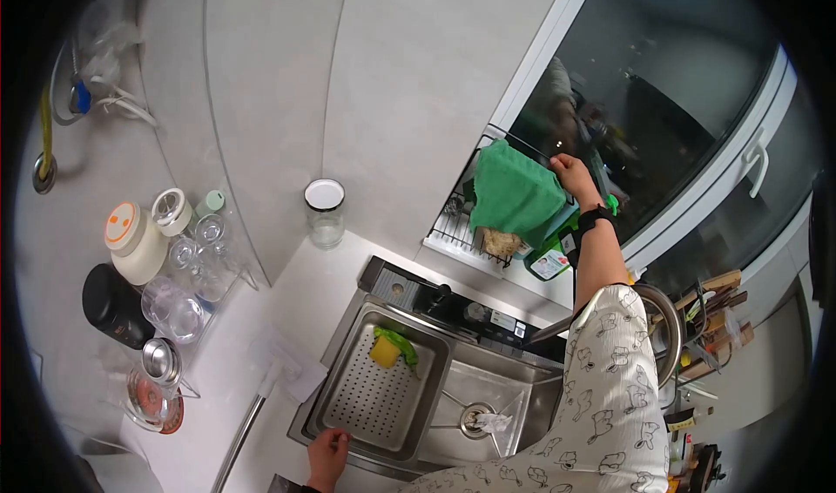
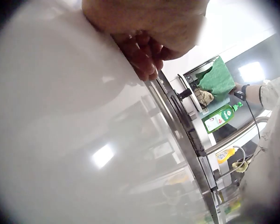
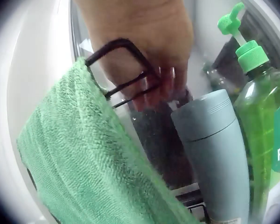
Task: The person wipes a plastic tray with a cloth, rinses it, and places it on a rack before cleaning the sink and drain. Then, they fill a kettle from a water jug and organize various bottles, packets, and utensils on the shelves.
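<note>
Right wrist view: right hand [image 3: 165,42] up at the end of the wire rack [image 3: 115,42], fingers bent (gripping or merely touching, can't tell), green cloth [image 3: 84,149] draped over that rack just beside it, left hand [image 1: 328,460], loosely curled, well apart from the rack.

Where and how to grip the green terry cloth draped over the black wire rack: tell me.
Probably pinch the green terry cloth on its broad outer face, just below the top fold, coming from above. It drapes over the black wire rack, and that face has no bars across it, so it should lift off upward. The right hand is nearer.
</note>
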`<state>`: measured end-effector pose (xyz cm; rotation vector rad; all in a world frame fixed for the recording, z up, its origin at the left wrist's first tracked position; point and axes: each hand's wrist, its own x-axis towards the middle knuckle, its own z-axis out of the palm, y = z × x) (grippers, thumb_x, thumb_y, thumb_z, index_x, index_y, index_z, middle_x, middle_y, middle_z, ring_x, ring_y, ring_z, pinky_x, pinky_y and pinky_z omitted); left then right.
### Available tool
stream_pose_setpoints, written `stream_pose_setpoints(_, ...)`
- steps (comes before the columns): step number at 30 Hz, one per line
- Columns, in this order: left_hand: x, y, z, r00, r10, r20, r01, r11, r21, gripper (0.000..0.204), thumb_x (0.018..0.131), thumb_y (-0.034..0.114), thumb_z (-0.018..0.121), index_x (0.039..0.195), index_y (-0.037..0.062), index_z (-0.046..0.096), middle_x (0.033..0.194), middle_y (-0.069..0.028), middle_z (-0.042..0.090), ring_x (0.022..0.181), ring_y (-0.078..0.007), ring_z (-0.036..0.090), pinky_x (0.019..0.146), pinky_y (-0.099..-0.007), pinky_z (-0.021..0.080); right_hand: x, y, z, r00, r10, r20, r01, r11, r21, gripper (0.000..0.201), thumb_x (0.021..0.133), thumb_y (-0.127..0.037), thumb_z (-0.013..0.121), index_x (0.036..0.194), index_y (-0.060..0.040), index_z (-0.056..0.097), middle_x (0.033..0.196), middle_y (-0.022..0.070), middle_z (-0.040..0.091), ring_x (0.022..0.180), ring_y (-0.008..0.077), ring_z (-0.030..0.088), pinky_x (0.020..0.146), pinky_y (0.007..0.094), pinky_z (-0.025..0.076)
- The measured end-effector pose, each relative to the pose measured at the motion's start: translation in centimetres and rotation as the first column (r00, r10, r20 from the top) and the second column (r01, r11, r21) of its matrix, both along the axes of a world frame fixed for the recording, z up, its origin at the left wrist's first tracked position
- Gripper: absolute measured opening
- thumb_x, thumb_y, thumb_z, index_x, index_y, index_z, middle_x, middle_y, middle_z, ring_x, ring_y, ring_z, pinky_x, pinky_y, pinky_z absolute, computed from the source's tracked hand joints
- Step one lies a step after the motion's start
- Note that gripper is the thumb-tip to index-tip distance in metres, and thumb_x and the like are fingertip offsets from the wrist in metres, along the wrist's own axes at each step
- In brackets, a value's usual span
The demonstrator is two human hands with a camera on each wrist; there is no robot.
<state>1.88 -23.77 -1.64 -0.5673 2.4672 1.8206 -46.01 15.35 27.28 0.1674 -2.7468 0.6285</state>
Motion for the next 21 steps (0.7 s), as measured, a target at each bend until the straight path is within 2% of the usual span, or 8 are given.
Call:
stream_pose_setpoints(1,0.0,0.1,0.0,1.0,0.008,0.002,-0.008,1.0,-0.002,0.009,0.083,0.01,0.055,0.082,0.0025,0.061,0.077,-0.0082,0.065,0.07,-0.0183,0.064,0.056,-0.0282,0.05,0.0,0.2,-0.1,0.997,0.032,0.07,-0.021,0.989,-0.144,0.027,0.087,-0.031,0.056,0.083,-0.0048,0.062,0.064,-0.0002,0.055,0.06,0.0124,0.05,0.058,0.0286,0.04)
stream_pose_setpoints(5,-0.1,-0.2,-0.4,0.999,-0.025,-0.04,0.022,0.996,-0.09,0.009,0.082,0.01,0.056,0.081,0.0031,0.061,0.076,-0.0085,0.064,0.069,-0.0198,0.063,0.058,-0.0295,0.049,2.0,-0.9,0.4,0.968,-0.038,0.246,0.157,0.861,-0.483,0.029,0.083,-0.04,0.062,0.076,-0.0119,0.061,0.061,-0.0066,0.047,0.052,0.0075,0.04,0.047,0.0246,0.032)
stream_pose_setpoints(13,-0.1,0.1,0.4,0.999,-0.02,-0.039,0.017,0.997,-0.074,0.009,0.082,0.01,0.056,0.081,0.0034,0.061,0.075,-0.0088,0.064,0.07,-0.0211,0.063,0.058,-0.03,0.048,-0.8,1.9,-1.6,0.963,0.065,0.26,0.114,0.779,-0.617,0.031,0.088,-0.038,0.054,0.069,-0.0139,0.057,0.053,-0.0045,0.045,0.041,0.008,0.04,0.039,0.0229,0.027)
stream_pose_setpoints(14,-0.2,0.0,0.6,0.999,-0.029,-0.041,0.025,0.997,-0.078,0.009,0.082,0.01,0.056,0.081,0.0034,0.061,0.076,-0.0089,0.064,0.07,-0.021,0.063,0.058,-0.0296,0.048,-0.5,1.3,-1.9,0.97,0.107,0.22,0.089,0.685,-0.723,0.029,0.089,-0.036,0.053,0.073,-0.0129,0.059,0.055,-0.0044,0.047,0.042,0.0081,0.041,0.04,0.0226,0.03)
stream_pose_setpoints(17,-0.2,-0.1,0.7,0.998,-0.039,-0.039,0.036,0.996,-0.08,0.008,0.082,0.01,0.056,0.082,0.0036,0.061,0.077,-0.0089,0.064,0.07,-0.0207,0.063,0.056,-0.0288,0.048,-2.6,3.4,-2.8,0.98,0.13,0.152,-0.012,0.794,-0.608,0.026,0.09,-0.033,0.052,0.079,-0.0106,0.061,0.061,-0.002,0.052,0.05,0.0075,0.047,0.046,0.0221,0.036)
stream_pose_setpoints(19,-0.2,0.0,0.5,0.999,-0.044,-0.027,0.042,0.996,-0.075,0.008,0.082,0.01,0.056,0.082,0.0038,0.061,0.077,-0.0089,0.064,0.07,-0.0206,0.063,0.056,-0.0283,0.048,-1.5,1.7,-2.2,0.993,-0.006,-0.116,-0.064,0.807,-0.588,0.028,0.09,-0.03,0.052,0.084,-0.0056,0.062,0.07,0.0045,0.058,0.06,0.0107,0.053,0.056,0.0276,0.043)
stream_pose_setpoints(20,-0.2,0.0,0.4,0.998,-0.04,-0.037,0.037,0.996,-0.081,0.008,0.082,0.01,0.056,0.083,0.004,0.061,0.077,-0.0087,0.064,0.07,-0.0204,0.063,0.056,-0.0283,0.048,-0.6,1.4,-1.8,0.995,-0.007,-0.102,-0.055,0.806,-0.589,0.028,0.09,-0.03,0.052,0.084,-0.0056,0.062,0.07,0.0045,0.058,0.06,0.0107,0.053,0.056,0.0276,0.043)
stream_pose_setpoints(21,-0.2,0.0,0.3,0.998,-0.037,-0.047,0.033,0.996,-0.088,0.008,0.082,0.01,0.056,0.083,0.0041,0.062,0.077,-0.0085,0.064,0.07,-0.0202,0.063,0.056,-0.0282,0.048,0.4,1.0,-1.2,0.91,-0.122,-0.397,-0.035,0.93,-0.366,0.026,0.09,-0.026,0.05,0.09,-0.0027,0.061,0.076,0.0089,0.059,0.065,0.0196,0.054,0.063,0.033,0.043)
